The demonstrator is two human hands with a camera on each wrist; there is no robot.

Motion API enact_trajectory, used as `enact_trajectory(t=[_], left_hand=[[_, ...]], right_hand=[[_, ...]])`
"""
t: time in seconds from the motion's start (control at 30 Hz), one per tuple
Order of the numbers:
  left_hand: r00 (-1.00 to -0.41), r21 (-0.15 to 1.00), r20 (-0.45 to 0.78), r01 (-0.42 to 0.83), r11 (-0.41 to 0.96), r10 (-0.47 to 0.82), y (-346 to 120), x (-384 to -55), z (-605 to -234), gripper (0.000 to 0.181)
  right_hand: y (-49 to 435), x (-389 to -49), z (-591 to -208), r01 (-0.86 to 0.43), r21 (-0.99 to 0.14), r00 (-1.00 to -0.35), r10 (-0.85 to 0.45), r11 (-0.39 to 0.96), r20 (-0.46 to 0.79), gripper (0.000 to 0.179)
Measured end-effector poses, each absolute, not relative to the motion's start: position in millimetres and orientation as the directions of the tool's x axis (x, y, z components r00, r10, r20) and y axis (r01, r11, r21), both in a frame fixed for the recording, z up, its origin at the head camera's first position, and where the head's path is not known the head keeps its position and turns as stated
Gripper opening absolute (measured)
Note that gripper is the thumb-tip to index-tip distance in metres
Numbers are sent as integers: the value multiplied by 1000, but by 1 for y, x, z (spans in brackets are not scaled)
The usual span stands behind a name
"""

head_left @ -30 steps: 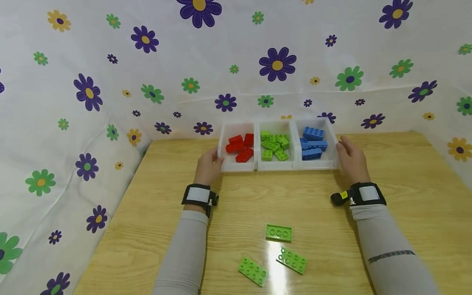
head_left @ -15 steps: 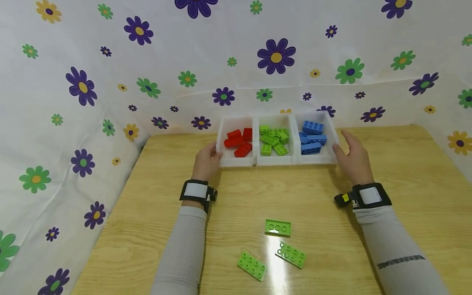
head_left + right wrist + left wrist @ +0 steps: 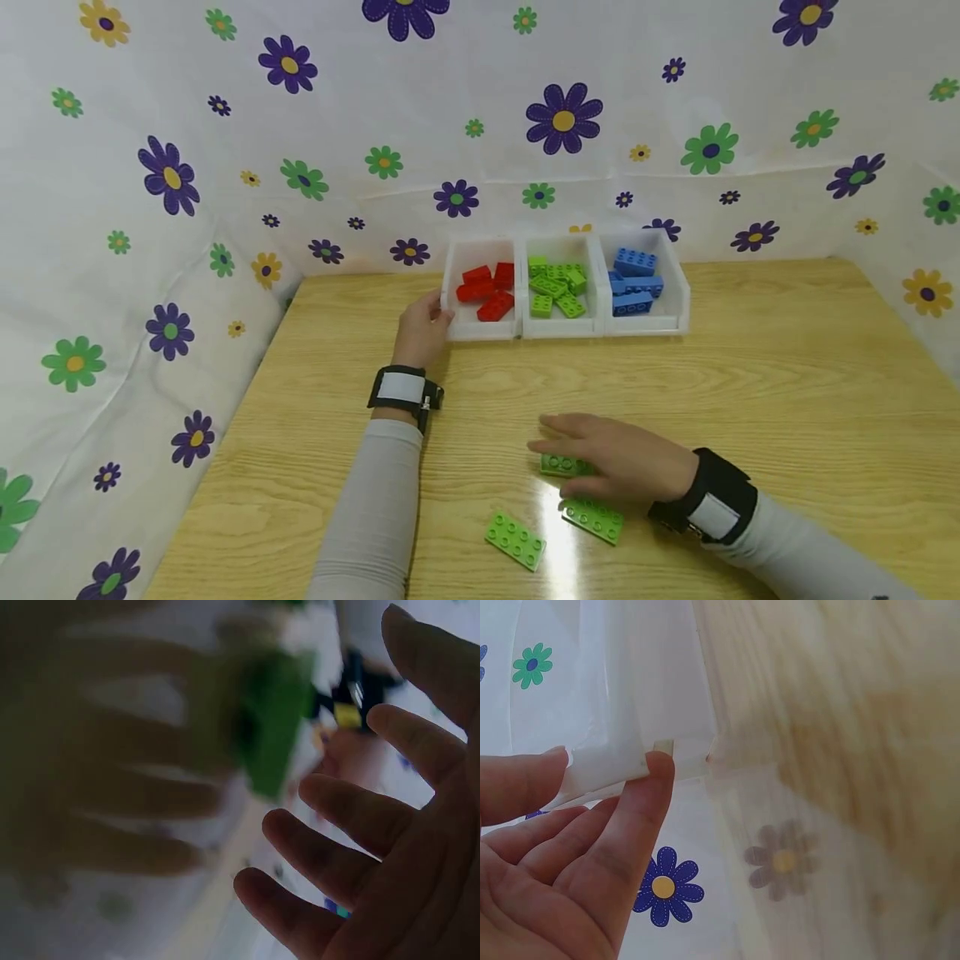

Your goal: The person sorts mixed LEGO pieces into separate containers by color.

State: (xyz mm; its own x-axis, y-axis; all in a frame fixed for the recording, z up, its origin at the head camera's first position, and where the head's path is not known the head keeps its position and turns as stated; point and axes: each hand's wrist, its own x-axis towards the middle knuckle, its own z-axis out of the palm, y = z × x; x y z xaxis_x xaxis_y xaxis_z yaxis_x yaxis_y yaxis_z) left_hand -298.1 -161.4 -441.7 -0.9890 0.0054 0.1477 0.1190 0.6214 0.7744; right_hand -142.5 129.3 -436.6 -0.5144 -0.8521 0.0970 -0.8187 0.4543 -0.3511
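My left hand (image 3: 420,335) pinches the left wall of a white plastic bin (image 3: 483,331) holding red toy bricks (image 3: 495,307). In the left wrist view the thumb lies on one side of the bin's edge (image 3: 611,769) and the fingers on the other. My right hand (image 3: 626,458), fingers extended, hovers over two flat green toy bricks, the upper one (image 3: 557,464) and the lower one (image 3: 597,523), partly covering both. Whether it touches them cannot be made out. A third flat green brick (image 3: 515,542) lies to their left.
Two more white bins adjoin the red one in a row: a middle bin (image 3: 561,329) with green bricks and a right bin (image 3: 648,325) with blue bricks. They stand at the back of the wooden table (image 3: 345,467), before a flowered cloth (image 3: 495,83).
My right hand has left the right side of the bins and come forward and left, over the flat green bricks. My left hand stays at the red bricks' bin.
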Motion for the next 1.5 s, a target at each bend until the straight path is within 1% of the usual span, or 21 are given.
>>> enact_trajectory(t=[0.07, 0.13, 0.23, 0.3, 0.4, 0.47, 0.53, 0.57, 0.63, 0.67, 0.73, 0.8, 0.9, 0.97, 1.03, 1.1, 1.13, 1.23, 1.33, 1.4, 1.5], left_hand=[[-989, 777, 146, 116, 619, 3, -161, -297, -441, 41], [-989, 780, 147, 117, 614, 1, -162, -296, -441, 42], [-989, 785, 148, 116, 608, -2, -164, -295, -442, 42], [-989, 787, 145, 113, 607, -3, -165, -295, -443, 42], [-989, 790, 150, 118, 602, -4, -164, -296, -444, 41], [-988, 793, 155, 125, 597, 1, -163, -297, -444, 41], [-987, 794, 158, 133, 593, 10, -161, -298, -444, 40], [-987, 795, 158, 135, 591, 13, -161, -298, -443, 40], [-988, 795, 153, 132, 593, 15, -160, -298, -442, 41], [-988, 794, 151, 130, 594, 14, -160, -299, -442, 41], [-989, 793, 150, 125, 597, 7, -161, -299, -440, 41], [-988, 790, 152, 120, 601, -1, -161, -299, -439, 41], [-989, 787, 149, 115, 606, -6, -162, -298, -438, 40], [-990, 786, 142, 108, 609, -8, -162, -297, -438, 39], [-991, 789, 137, 106, 605, -5, -160, -296, -441, 39], [-991, 790, 135, 108, 604, 1, -157, -294, -443, 40], [-991, 790, 135, 109, 603, 2, -156, -293, -444, 40], [-990, 785, 141, 113, 609, 1, -155, -292, -444, 41], [-989, 776, 149, 111, 621, -9, -157, -293, -442, 41], [-988, 773, 151, 109, 625, -15, -161, -294, -441, 41], [-989, 774, 144, 105, 625, -13, -160, -296, -440, 42]], right_hand=[[124, -138, -441, -862, -332, -439, -892, 383, 109, 43], [121, -138, -444, -896, -307, -380, -912, 321, 154, 32], [117, -139, -443, -926, -264, -329, -920, 270, 212, 21], [114, -139, -441, -929, -240, -334, -916, 281, 221, 19], [110, -138, -439, -926, -204, -356, -913, 317, 199, 22], [109, -140, -435, -918, -205, -374, -912, 338, 170, 23], [109, -148, -428, -916, -212, -378, -911, 341, 164, 22], [110, -155, -424, -910, -224, -391, -904, 350, 173, 23], [111, -175, -411, -884, -264, -442, -874, 386, 203, 27], [112, -190, -404, -866, -279, -478, -850, 414, 222, 30], [112, -223, -390, -817, -291, -570, -778, 498, 267, 33], [111, -259, -380, -753, -288, -657, -702, 592, 276, 35], [105, -308, -381, -656, -214, -754, -616, 724, 228, 37], [99, -333, -390, -615, -120, -787, -595, 780, 165, 34], [95, -350, -403, -590, -23, -805, -585, 807, 105, 31], [93, -359, -416, -587, 62, -805, -590, 807, 60, 26], [93, -361, -422, -585, 83, -806, -590, 807, 46, 23], [93, -360, -430, -585, 63, -807, -588, 808, 47, 24], [100, -352, -422, -579, -62, -814, -572, 813, 101, 34], [110, -344, -411, -569, -162, -821, -546, 806, 164, 41], [144, -326, -398, -525, -300, -846, -449, 797, 286, 44]])
